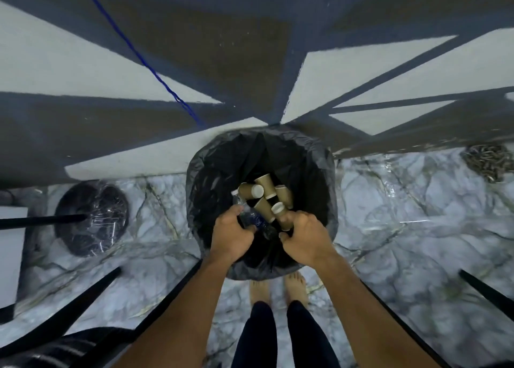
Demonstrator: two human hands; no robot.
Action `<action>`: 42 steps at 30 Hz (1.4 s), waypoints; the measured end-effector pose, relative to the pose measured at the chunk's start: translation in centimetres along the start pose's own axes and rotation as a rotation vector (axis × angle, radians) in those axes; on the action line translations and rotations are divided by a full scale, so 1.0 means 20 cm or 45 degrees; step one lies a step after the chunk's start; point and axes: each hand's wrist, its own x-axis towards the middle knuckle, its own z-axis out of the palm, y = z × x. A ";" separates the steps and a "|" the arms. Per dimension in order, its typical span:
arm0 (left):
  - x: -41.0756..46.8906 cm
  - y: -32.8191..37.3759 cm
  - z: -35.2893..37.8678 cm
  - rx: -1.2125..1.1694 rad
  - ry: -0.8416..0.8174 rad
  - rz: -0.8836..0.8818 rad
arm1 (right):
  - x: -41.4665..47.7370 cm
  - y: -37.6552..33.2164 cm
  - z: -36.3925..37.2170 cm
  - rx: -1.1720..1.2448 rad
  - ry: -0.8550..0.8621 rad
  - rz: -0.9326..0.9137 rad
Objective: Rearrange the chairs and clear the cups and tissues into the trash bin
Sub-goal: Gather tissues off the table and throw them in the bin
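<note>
Over the bin [194, 173], the left hand [232, 235] is curled round a bottle [257, 223] and the right hand [306, 237] round a cup [281, 214]. Other cups [267, 185] lie inside. Best to release low, mid-bin, clear of the rim.

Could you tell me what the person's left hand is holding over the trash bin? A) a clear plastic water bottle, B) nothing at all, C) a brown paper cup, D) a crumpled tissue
A: the left hand has its grip closed on a clear plastic bottle with a dark label, held over the black-lined trash bin, while the right hand holds a brown paper cup.
</note>
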 end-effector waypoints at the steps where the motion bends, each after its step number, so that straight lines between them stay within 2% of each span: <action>1: -0.06 0.07 -0.05 0.034 -0.004 0.045 | -0.07 -0.04 -0.06 -0.013 0.013 -0.007; 7: -0.39 0.47 -0.30 0.269 -0.052 0.376 | -0.44 -0.25 -0.42 -0.038 0.175 -0.008; 13: -0.80 0.80 -0.45 0.458 -0.193 0.736 | -0.96 -0.32 -0.66 0.030 0.472 0.132; 18: -1.13 1.07 -0.45 0.600 -0.257 1.085 | -1.49 -0.19 -0.77 0.068 0.754 0.302; 23: -1.55 1.29 -0.23 0.660 -0.437 1.387 | -2.09 0.06 -0.81 0.142 0.989 0.583; 28: -2.05 1.35 0.12 0.740 -0.660 1.680 | -2.71 0.29 -0.63 0.254 1.222 0.889; 33: -2.55 1.22 0.50 0.884 -0.922 1.955 | -3.25 0.44 -0.29 0.413 1.362 1.161; 38: -3.05 0.95 0.83 1.037 -1.153 2.100 | -3.69 0.59 0.10 0.618 1.463 1.363; 42: -3.36 0.74 1.04 1.121 -1.260 2.172 | -3.95 0.74 0.35 0.734 1.511 1.416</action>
